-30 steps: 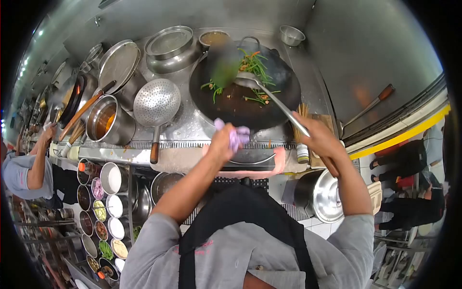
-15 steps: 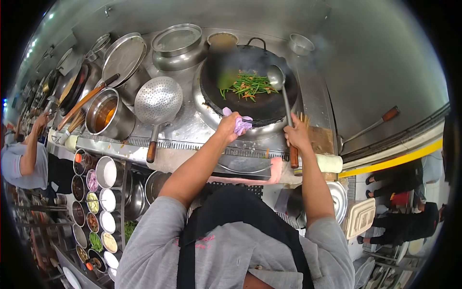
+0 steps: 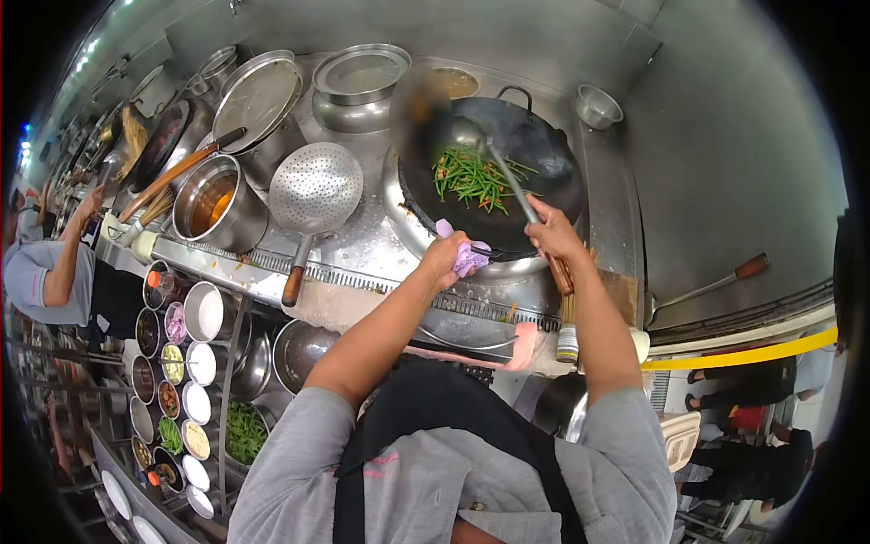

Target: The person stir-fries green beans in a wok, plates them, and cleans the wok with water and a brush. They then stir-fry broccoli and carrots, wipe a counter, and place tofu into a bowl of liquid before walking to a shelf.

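My left hand [image 3: 446, 260] is closed around a purple cloth [image 3: 468, 260] at the near rim of the black wok [image 3: 557, 168]. A near handle under the cloth is mostly hidden. In my right hand [image 3: 555, 233] is a long metal ladle [image 3: 511, 174] with a wooden grip, its bowl tilted over the far left part of the wok. Green beans [image 3: 476, 179] with small reddish bits lie heaped in the wok's middle. A blurred patch covers part of the wok's left rim.
Left of the wok rest a perforated skimmer [image 3: 316, 188] and a pot of amber liquid [image 3: 216, 204]. A lidded pot [image 3: 361, 82] and a small metal bowl [image 3: 598, 107] stand behind. A bamboo brush [image 3: 568, 331] hangs near my right forearm. Another person [image 3: 54, 276] stands far left.
The ladle's bowl has gone from the right of the beans to their far left side, and my right hand has moved forward. My left hand keeps its hold. The camera view has shifted.
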The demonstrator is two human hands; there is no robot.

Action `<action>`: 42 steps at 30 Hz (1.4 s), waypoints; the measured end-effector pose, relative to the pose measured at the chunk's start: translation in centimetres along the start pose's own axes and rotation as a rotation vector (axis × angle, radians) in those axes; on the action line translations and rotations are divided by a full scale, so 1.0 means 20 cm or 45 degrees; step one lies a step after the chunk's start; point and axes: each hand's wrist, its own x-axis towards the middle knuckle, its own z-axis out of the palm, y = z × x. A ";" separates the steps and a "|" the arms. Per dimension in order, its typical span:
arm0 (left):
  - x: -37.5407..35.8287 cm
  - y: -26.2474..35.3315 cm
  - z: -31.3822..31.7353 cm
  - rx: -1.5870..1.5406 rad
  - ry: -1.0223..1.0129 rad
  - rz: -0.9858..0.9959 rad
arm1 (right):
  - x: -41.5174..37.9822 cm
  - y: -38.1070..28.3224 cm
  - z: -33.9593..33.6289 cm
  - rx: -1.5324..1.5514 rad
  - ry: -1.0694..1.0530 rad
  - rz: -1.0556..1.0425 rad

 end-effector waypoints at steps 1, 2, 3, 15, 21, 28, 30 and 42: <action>0.00 0.00 0.00 -0.003 0.002 -0.001 | -0.03 -0.01 0.00 -0.176 -0.080 -0.037; 0.00 0.00 0.00 -0.004 0.004 -0.004 | -0.07 0.05 -0.03 -0.450 -0.036 -0.304; 0.01 0.00 -0.01 -0.019 0.015 -0.011 | -0.10 0.12 -0.05 -0.732 0.071 -0.563; 0.00 0.03 0.00 -0.103 -0.044 -0.182 | -0.65 0.13 -0.08 -0.383 0.367 -0.027; -0.25 0.10 0.21 -0.162 0.032 -0.178 | -1.01 -0.21 -0.09 -0.448 -0.099 -0.255; -0.59 -0.16 -0.01 0.007 -0.094 -0.048 | -0.80 -0.12 0.06 -0.913 0.262 -0.352; -0.67 -0.13 0.00 0.028 -0.103 -0.047 | -0.93 -0.27 0.02 -0.802 0.150 -0.286; -0.63 -0.10 0.03 -0.025 -0.075 -0.063 | -0.88 -0.27 0.03 -0.681 0.199 -0.238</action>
